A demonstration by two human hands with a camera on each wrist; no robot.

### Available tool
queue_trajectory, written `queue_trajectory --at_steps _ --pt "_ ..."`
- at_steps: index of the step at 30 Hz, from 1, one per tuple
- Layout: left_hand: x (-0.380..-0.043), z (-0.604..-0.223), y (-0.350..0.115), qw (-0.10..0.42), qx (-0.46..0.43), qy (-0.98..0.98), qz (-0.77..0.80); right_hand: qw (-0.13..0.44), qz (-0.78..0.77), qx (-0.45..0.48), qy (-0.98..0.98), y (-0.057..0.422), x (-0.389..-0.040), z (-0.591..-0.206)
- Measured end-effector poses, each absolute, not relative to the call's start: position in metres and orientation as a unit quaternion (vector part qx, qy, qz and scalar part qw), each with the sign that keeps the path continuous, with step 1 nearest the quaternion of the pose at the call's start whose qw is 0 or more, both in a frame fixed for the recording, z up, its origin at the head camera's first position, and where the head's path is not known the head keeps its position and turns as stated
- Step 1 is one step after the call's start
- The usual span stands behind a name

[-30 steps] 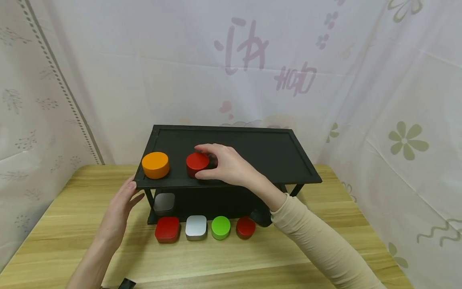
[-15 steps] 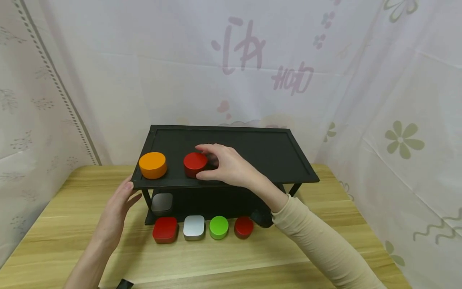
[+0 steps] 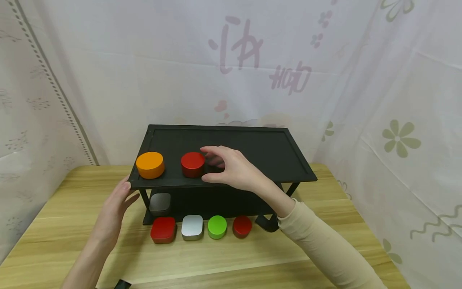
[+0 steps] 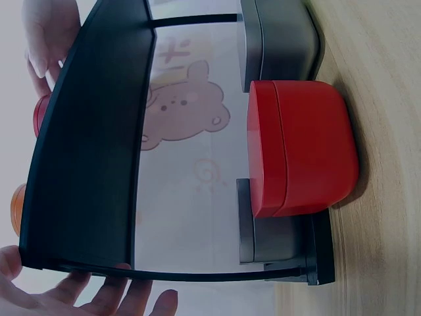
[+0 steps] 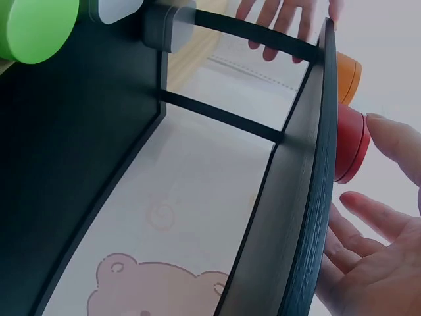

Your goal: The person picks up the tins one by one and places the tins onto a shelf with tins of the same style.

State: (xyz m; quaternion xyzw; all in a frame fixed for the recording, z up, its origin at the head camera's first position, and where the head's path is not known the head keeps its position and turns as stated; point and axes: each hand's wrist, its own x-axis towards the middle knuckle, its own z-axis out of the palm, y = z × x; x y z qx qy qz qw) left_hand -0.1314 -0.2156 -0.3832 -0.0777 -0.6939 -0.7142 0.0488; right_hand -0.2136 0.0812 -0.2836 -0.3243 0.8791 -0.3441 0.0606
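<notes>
The person's right hand (image 3: 234, 168) stands at the red tin (image 3: 193, 165), fingers curved and wide apart; I can't tell whether they touch it. That tin sits on the black stand (image 3: 252, 154), near its top board's front edge, to the right of the orange tin (image 3: 150, 165) by the left front corner. The left hand (image 3: 112, 208) rests on that corner, thumb on top, fingers loosely spread. A green tin (image 3: 217, 227) is on the tabletop (image 3: 202, 261) before the stand.

Creased white fabric curtains (image 3: 108, 88), bearing pink lettering (image 3: 223, 48) and grey-green flowers (image 3: 397, 139), hang beyond the back, left and right edges of the yellowish wood-grained tabletop (image 3: 216, 263).
</notes>
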Motion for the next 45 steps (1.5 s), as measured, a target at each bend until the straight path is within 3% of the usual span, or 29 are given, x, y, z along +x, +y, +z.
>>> queue_trajectory --at_steps 45 --pt "-0.133 -0.384 -0.215 0.055 -0.09 -0.687 -0.719 0.002 -0.398 -0.311 0.863 0.125 -0.176 -0.297"
